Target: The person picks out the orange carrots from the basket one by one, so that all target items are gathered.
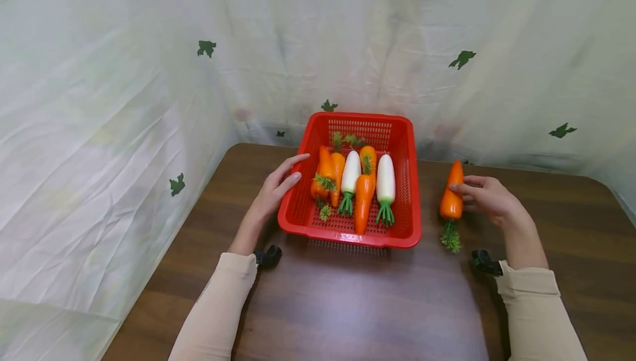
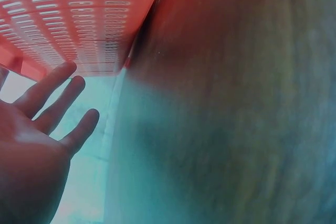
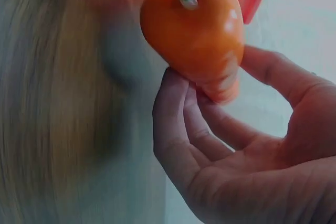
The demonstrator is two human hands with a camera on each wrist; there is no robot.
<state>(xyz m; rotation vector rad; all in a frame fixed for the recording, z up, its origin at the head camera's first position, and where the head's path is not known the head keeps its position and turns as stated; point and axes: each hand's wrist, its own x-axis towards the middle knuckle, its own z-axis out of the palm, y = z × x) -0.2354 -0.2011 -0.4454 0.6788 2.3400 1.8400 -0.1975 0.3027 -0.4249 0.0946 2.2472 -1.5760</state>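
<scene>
Pale sleeves (image 1: pixel 218 306) nearest, wooden bench (image 1: pixel 358 306) beneath, right hand (image 1: pixel 492 198) pinching an orange carrot (image 1: pixel 451 203) right of a red basket (image 1: pixel 348 237), left hand (image 1: pixel 270 190) with fingers extended at the basket's left rim, white radishes (image 1: pixel 385 179) and more carrots (image 1: pixel 364 198) inside, leaf-print cloth (image 1: pixel 348 41) behind.

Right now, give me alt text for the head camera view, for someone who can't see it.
A person's right hand holds an orange carrot, right of a red basket on a brown table. The left hand is at the basket's left rim; two white radishes and more carrots lie inside.
</scene>
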